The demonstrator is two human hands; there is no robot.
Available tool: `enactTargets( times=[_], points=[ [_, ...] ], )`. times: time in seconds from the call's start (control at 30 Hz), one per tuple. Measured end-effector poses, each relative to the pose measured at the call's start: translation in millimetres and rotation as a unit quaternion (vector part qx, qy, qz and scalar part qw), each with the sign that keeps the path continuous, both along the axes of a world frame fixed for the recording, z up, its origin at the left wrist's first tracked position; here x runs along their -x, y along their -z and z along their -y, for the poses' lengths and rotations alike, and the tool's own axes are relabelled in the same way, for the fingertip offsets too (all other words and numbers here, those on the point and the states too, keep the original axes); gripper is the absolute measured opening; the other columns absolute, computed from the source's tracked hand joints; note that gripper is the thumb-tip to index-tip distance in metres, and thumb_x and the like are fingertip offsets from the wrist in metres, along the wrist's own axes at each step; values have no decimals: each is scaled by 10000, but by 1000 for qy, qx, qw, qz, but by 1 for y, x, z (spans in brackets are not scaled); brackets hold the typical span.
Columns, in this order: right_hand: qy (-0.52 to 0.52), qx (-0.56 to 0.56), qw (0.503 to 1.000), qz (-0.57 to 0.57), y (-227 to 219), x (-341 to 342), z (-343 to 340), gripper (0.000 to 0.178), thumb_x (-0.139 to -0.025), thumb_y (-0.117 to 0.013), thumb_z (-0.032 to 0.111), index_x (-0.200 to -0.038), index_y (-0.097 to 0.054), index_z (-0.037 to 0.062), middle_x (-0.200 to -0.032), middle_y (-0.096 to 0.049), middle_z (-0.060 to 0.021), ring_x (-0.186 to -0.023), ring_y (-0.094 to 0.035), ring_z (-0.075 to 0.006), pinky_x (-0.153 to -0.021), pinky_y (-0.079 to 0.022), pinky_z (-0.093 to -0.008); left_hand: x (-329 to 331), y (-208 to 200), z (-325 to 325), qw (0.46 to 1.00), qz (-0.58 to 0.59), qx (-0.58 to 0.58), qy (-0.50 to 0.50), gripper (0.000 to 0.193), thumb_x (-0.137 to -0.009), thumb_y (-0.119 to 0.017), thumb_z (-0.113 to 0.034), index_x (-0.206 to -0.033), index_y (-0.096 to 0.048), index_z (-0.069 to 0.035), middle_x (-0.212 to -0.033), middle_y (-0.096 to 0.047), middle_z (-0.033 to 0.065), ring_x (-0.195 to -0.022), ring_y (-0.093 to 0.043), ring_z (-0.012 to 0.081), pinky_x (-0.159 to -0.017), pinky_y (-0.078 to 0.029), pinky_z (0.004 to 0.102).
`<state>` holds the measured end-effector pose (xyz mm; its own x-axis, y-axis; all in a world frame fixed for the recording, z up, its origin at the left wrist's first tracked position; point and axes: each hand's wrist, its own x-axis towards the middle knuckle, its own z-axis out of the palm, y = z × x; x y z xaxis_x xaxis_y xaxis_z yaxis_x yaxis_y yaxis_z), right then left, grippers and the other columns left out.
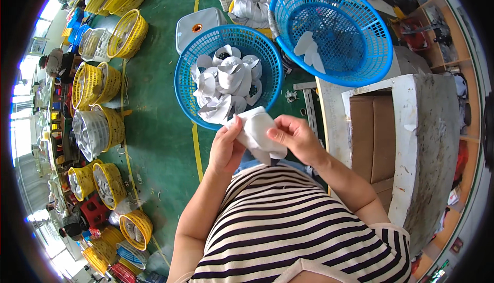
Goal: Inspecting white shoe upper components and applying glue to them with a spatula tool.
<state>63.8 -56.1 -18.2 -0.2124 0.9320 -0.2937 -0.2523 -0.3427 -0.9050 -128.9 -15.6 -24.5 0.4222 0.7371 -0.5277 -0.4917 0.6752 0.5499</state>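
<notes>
Evidently two-handed handling: white piece before the striped shirt | left hand pinching its left edge, right hand gripping its right | blue basket of white pieces beyond | next move likely wants one grip eased, other steady.

No text, label, brand, number or sign is legible. The held white piece and the nearer blue basket show no readable marking; any marking on the right-hand shelving is too small to read.
</notes>
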Motion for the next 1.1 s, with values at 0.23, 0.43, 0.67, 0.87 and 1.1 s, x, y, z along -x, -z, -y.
enactTargets(
  times=[0.23,0.43,0.67,0.87,1.1],
  points=[
    [-80,-27,996,-11,13,2,4,296,-892,-661,147,-1123,-538,8,-896,-637,-33,-840,-583,-69,-749,-475,-222,18,-2,11,1000,2,8,-12,426,-971,-509,-325,-1218,-525,22,-1118,-634,118,-1020,-621,219,-896,-489,358],
    [8,-133,984,121,14,15,-13,163,-883,-604,10,-1046,-596,3,-904,-634,-47,-830,-572,-101,-760,-467,-244,29,-10,-14,995,88,22,32,446,-967,-508,-291,-1278,-480,29,-1216,-593,125,-1118,-574,227,-989,-425,384],
    [-29,-44,998,-33,29,12,-57,534,-931,-576,408,-1230,-526,-32,-1159,-594,-92,-1081,-545,-154,-973,-395,-308,51,-19,-70,980,-73,-103,152,311,-901,-644,-147,-1168,-587,2,-1076,-650,69,-981,-597,146,-882,-466,316],
    [-19,72,978,-193,22,62,-107,518,-894,-641,353,-1228,-515,-23,-1127,-601,-85,-1078,-545,-152,-953,-407,-308,76,-10,-103,889,-202,-308,272,310,-891,-670,-181,-1131,-622,10,-971,-653,1,-880,-568,100,-821,-456,286],
    [-62,46,986,-150,10,89,-153,417,-887,-668,174,-1233,-510,3,-1126,-598,-60,-1047,-550,-129,-939,-422,-287,98,-8,-109,991,-72,-95,59,323,-856,-703,-149,-1114,-622,27,-1007,-663,60,-903,-584,96,-828,-458,246]
  ],
)
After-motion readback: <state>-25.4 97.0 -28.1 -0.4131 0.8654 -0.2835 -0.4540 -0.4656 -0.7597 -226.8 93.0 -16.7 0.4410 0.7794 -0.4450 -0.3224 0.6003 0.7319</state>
